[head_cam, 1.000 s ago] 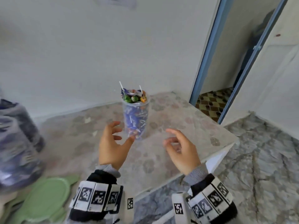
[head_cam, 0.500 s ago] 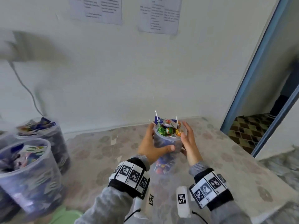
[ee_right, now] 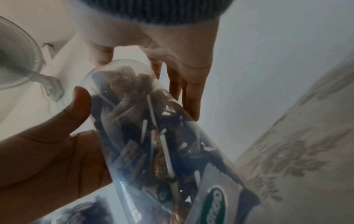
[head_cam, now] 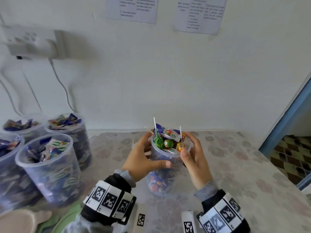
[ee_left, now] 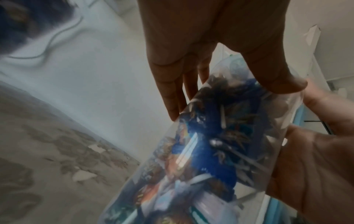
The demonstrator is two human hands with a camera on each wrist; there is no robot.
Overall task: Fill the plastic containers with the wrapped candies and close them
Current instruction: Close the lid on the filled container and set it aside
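A clear plastic container (head_cam: 161, 182) stands upright between my hands over the patterned table (head_cam: 235, 165), without a lid. Wrapped candies and lollipops (head_cam: 168, 142) heap above its rim, two white sticks poking up. My left hand (head_cam: 144, 153) grips its left side, thumb across the front and fingers behind. My right hand (head_cam: 193, 153) holds the right side, thumb at the rim. The left wrist view shows the left hand (ee_left: 210, 60) on the container (ee_left: 201, 151). In the right wrist view the right hand (ee_right: 57, 144) clasps the container (ee_right: 153, 136). Whether its base touches the table I cannot tell.
Several open candy-filled containers (head_cam: 48, 165) crowd the left side of the table. Green lids (head_cam: 67, 221) and a beige lid (head_cam: 20, 219) lie at the near left. The wall is close behind. A doorway (head_cam: 289, 157) and the table's edge are on the right.
A second ago both hands were open, short of the container. They have closed round it and keep hold. The view has swung left, bringing the filled containers into sight.
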